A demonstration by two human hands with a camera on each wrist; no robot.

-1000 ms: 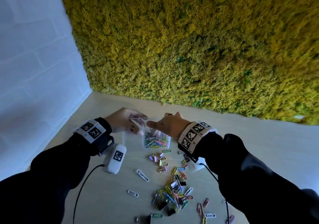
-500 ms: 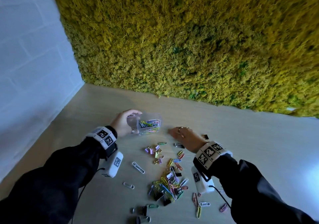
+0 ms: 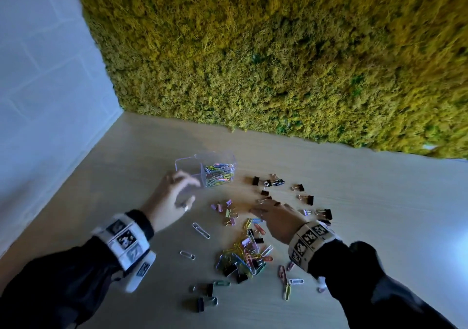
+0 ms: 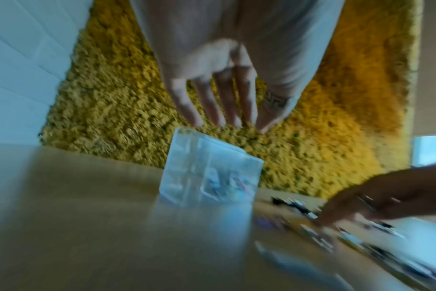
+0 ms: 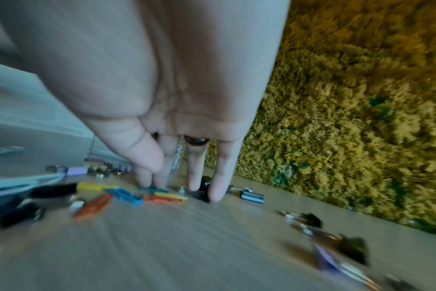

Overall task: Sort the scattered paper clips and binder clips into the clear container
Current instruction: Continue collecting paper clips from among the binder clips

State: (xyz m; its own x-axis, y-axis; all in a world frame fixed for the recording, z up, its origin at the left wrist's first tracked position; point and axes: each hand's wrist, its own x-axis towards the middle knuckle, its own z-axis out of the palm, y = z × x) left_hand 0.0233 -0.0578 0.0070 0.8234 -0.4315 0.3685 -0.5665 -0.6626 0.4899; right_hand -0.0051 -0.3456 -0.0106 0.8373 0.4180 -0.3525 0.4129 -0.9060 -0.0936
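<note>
The clear container [image 3: 205,169] [image 4: 209,173] stands on the table with two compartments; the right one holds coloured paper clips [image 3: 219,174], the left one looks empty. My left hand [image 3: 174,199] [image 4: 219,98] hovers just short of it, fingers straight, touching nothing. My right hand [image 3: 273,214] [image 5: 184,177] reaches down with straight fingers, its fingertips [image 5: 215,195] touching the table among black binder clips [image 3: 272,183] and coloured paper clips [image 5: 127,195]. A heap of mixed clips [image 3: 243,255] lies near me.
A yellow-green moss wall [image 3: 278,62] rises at the table's far edge and a white wall [image 3: 45,75] runs along the left. Pastel binder clips [image 3: 225,209] lie between the hands. Bare table [image 3: 379,202] extends to the right.
The left hand set the container down farther back and let go of it. The right hand moved right and down onto the scattered clips.
</note>
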